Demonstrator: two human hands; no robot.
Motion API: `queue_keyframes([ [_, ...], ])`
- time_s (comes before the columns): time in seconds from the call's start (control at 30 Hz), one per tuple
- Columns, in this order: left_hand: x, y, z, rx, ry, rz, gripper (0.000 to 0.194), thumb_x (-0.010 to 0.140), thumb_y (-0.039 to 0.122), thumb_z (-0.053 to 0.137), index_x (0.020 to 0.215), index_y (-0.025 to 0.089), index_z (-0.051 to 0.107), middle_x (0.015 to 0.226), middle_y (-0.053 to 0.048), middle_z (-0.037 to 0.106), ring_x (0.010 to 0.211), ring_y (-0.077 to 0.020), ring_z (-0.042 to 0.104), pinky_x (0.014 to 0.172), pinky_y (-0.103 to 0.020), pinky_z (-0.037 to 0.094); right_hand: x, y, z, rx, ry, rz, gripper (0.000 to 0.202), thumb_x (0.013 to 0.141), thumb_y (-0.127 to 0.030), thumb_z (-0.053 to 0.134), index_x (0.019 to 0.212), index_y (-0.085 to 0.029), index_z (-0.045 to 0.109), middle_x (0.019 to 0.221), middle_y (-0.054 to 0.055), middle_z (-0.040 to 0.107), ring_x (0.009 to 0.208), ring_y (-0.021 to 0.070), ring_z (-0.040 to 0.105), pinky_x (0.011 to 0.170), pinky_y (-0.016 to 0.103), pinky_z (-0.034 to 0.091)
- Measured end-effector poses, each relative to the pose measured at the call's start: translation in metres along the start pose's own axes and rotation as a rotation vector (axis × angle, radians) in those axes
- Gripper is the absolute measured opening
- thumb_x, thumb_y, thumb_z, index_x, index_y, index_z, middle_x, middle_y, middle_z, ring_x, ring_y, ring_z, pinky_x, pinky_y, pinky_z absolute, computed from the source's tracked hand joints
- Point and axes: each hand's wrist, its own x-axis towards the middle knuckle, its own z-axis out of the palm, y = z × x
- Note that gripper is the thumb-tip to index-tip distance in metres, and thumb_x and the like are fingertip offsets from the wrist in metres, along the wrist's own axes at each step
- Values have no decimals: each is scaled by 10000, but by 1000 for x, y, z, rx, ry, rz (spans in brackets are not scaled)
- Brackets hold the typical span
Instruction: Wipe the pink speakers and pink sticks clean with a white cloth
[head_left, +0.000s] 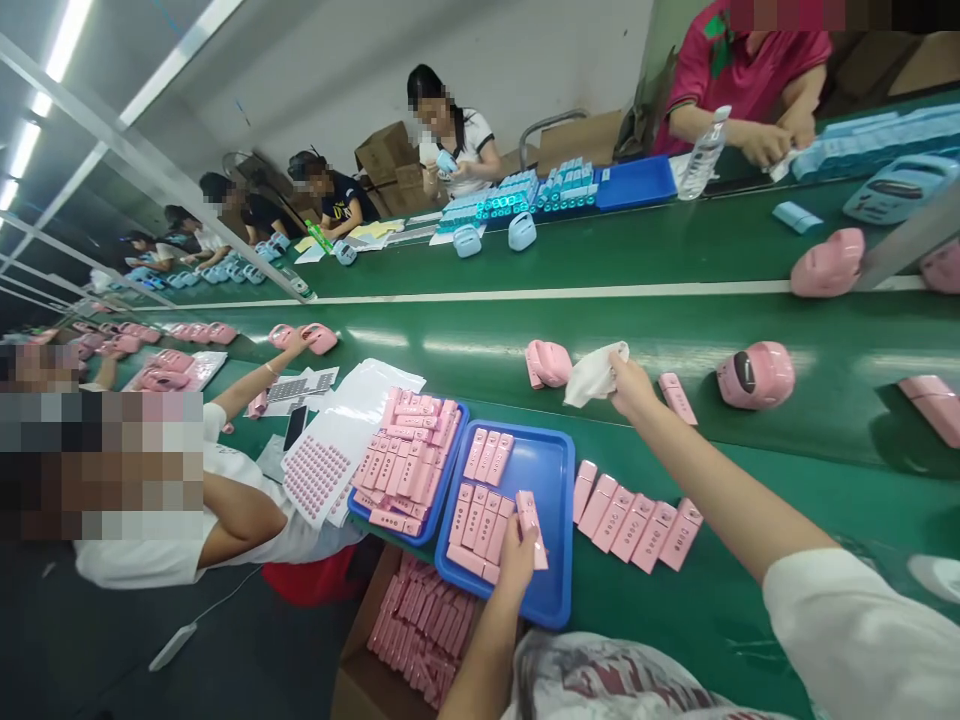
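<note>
My left hand (517,552) is closed round a pink bar-shaped piece (532,530) above a blue tray (556,500). Rows of similar pink pieces (480,520) lie in that tray's left half. Out over the green conveyor, my right hand (631,384) pinches a white cloth (594,377). The cloth hangs beside a rounded pink item (551,363), close to its right side. Several pink bars (636,528) lie in a slanted row on the green surface right of the tray, below my right forearm.
A fuller blue tray (427,535) stands at left, above a cardboard box (360,640) of pink pieces. A pink housing (756,375) and a pink bar (678,398) lie right of my right hand. A person (247,500) sits at left; others work across the line, near a bottle (703,155).
</note>
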Motion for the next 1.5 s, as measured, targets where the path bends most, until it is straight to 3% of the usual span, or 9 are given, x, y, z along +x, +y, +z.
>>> queue_keyframes([
  [0.33, -26, 66, 50, -389, -351, 5, 736, 680, 788, 395, 1017, 154, 560, 771, -70, 632, 561, -139, 570, 434, -226, 386, -167, 54, -51, -125, -349, -325, 323, 727, -439, 626, 923, -190, 685, 968, 92, 695, 973, 277, 623, 897, 478, 469],
  [0.47, -36, 81, 62, -616, -381, -121, 804, 710, 794, 318, 1122, 154, 579, 884, -113, 654, 846, -230, 625, 642, -300, 498, -218, 82, -66, -522, -701, -994, 406, 864, -243, 427, 1249, -189, 540, 1271, 105, 546, 1276, 227, 397, 1087, 506, 235],
  [0.57, -44, 79, 64, -626, -392, -170, 815, 727, 791, 270, 1119, 152, 588, 863, -118, 656, 846, -236, 625, 669, -311, 497, -219, 83, -81, -733, -736, -1245, 479, 888, -168, 342, 1364, -168, 397, 1304, 110, 516, 1311, 189, 340, 1096, 465, 248],
  [0.77, -58, 75, 72, -567, -465, -37, 804, 706, 813, 233, 960, 156, 620, 523, -5, 522, 449, -135, 498, 471, -250, 404, -209, 56, -83, -706, -395, -1259, 429, 914, -223, 328, 1317, -148, 454, 1329, 138, 484, 1347, 225, 255, 1080, 505, 256],
  [0.9, -61, 90, 69, -641, -395, -23, 734, 713, 798, 296, 896, 154, 598, 640, -31, 584, 560, -156, 564, 545, -267, 445, -250, 64, -95, -459, -635, -1290, 374, 927, -289, 366, 1247, -182, 529, 1186, 111, 609, 1214, 208, 474, 1039, 424, 364],
  [1.07, -67, 99, 60, -437, -466, 143, 537, 610, 604, 679, 891, 186, 493, 620, 39, 557, 370, -58, 419, 353, -186, 279, -253, 54, -128, 9, -165, -308, 389, 850, -494, 477, 979, -167, 643, 791, 81, 709, 683, 206, 674, 631, 334, 572],
  [1.17, -74, 100, 62, -397, -456, 156, 514, 607, 514, 724, 913, 190, 466, 680, 15, 604, 446, -82, 513, 385, -183, 344, -234, 31, -141, 267, 18, -17, 415, 652, -515, 694, 881, -172, 637, 774, 65, 701, 662, 224, 663, 523, 308, 553],
  [1.3, -85, 99, 72, -377, -517, 103, 496, 644, 541, 680, 913, 161, 510, 659, -11, 612, 516, -105, 556, 431, -191, 394, -232, 8, -135, 149, -33, -193, 432, 706, -554, 634, 887, -164, 671, 846, 90, 704, 835, 257, 659, 681, 348, 559],
  [1.5, -97, 100, 85, -384, -575, 26, 424, 683, 557, 611, 829, 166, 542, 531, 21, 545, 412, -90, 480, 379, -197, 343, -253, 11, -109, -445, -322, -1003, 392, 901, -367, 427, 1240, -218, 558, 1339, 95, 482, 1316, 238, 329, 1084, 448, 272],
])
